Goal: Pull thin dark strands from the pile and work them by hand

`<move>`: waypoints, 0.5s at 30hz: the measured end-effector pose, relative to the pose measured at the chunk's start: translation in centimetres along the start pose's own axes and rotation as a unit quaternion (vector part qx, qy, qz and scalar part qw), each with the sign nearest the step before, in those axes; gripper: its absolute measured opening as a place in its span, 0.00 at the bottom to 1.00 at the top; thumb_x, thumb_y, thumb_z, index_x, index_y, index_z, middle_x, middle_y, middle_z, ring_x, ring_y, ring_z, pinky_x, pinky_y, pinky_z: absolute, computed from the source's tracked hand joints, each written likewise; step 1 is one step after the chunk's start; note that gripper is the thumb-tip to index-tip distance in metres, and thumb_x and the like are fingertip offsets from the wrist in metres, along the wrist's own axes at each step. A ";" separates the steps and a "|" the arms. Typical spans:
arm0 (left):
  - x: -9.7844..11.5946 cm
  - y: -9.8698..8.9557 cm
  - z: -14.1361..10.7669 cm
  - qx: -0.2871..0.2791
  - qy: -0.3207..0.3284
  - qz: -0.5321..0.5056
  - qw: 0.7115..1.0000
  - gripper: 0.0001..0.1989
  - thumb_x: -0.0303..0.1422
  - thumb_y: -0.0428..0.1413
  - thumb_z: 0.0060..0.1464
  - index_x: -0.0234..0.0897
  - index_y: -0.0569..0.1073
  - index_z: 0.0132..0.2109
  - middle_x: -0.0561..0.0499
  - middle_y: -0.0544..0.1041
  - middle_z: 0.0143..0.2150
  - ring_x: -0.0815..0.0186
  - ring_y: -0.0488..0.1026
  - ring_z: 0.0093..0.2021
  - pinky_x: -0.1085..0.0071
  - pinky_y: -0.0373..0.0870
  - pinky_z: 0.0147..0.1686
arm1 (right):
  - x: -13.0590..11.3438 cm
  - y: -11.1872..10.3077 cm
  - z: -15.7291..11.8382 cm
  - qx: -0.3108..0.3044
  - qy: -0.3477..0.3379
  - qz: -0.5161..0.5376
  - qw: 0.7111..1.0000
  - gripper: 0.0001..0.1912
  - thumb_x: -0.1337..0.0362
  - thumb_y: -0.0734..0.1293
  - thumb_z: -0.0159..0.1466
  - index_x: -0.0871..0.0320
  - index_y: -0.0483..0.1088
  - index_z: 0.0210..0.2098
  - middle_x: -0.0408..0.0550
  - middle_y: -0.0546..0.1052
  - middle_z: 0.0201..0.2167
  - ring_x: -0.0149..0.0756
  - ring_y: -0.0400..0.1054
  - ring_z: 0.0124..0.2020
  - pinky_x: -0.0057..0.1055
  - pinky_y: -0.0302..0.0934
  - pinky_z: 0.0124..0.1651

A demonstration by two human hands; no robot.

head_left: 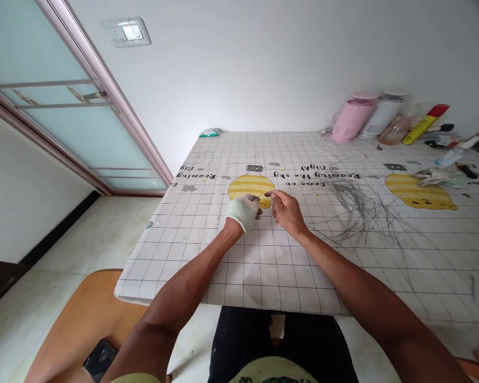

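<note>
My left hand (244, 210), in a pale glove with dark fingertips, is closed over the yellow striped print on the tablecloth (175, 255). Facing it, my bare right hand (286, 210) has its thumb and index finger pinched together. A thin strand seems to run between the two sets of fingertips, too fine to make out well. To the right of my right hand, a loose tangle of dark thin strands (357, 205) lies spread on the cloth.
Along the wall at the back right stand a pink cylinder (352, 118), a white cylinder (383, 114), a bottle (395, 129) and a yellow and red box (425, 125). A crumpled glove (443, 176) lies at right. A phone (99, 359) rests on a wooden chair (72, 324).
</note>
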State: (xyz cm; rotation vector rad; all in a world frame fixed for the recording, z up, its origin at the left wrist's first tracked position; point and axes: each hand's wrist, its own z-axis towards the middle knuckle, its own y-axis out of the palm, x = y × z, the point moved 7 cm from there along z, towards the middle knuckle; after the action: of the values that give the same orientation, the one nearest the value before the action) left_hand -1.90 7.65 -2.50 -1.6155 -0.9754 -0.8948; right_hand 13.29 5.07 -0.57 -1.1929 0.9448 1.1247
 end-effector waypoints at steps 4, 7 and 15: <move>0.5 -0.6 0.2 -0.006 0.028 0.061 0.998 0.18 0.36 0.48 0.70 0.37 0.82 0.49 0.45 0.86 0.38 0.63 0.82 0.33 0.69 0.76 0.33 | -0.3 -0.6 0.2 0.001 -0.010 0.000 1.000 0.32 0.33 0.62 0.71 0.55 0.76 0.48 0.39 0.64 0.18 0.34 0.58 0.17 0.32 0.56 0.20; 1.5 -2.0 0.3 0.066 0.086 0.216 0.970 0.19 0.42 0.56 0.67 0.39 0.81 0.58 0.45 0.87 0.50 0.56 0.83 0.50 0.65 0.77 0.47 | -0.5 -1.0 0.3 -0.024 -0.019 -0.023 0.999 0.30 0.34 0.62 0.72 0.55 0.76 0.45 0.39 0.64 0.17 0.34 0.58 0.17 0.32 0.56 0.21; 1.7 -0.4 0.1 0.042 0.246 0.384 0.889 0.15 0.37 0.52 0.71 0.47 0.80 0.57 0.51 0.84 0.42 0.62 0.80 0.41 0.70 0.70 0.39 | -0.1 0.3 0.3 -0.077 -0.092 -0.122 0.985 0.22 0.45 0.57 0.77 0.52 0.69 0.37 0.43 0.72 0.23 0.35 0.64 0.22 0.31 0.59 0.29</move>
State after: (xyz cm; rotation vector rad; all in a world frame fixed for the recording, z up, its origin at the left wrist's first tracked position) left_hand -1.56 8.08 -0.87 -1.4105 0.0120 -0.6287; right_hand 12.98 5.33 -0.46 -1.2676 0.5622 1.1021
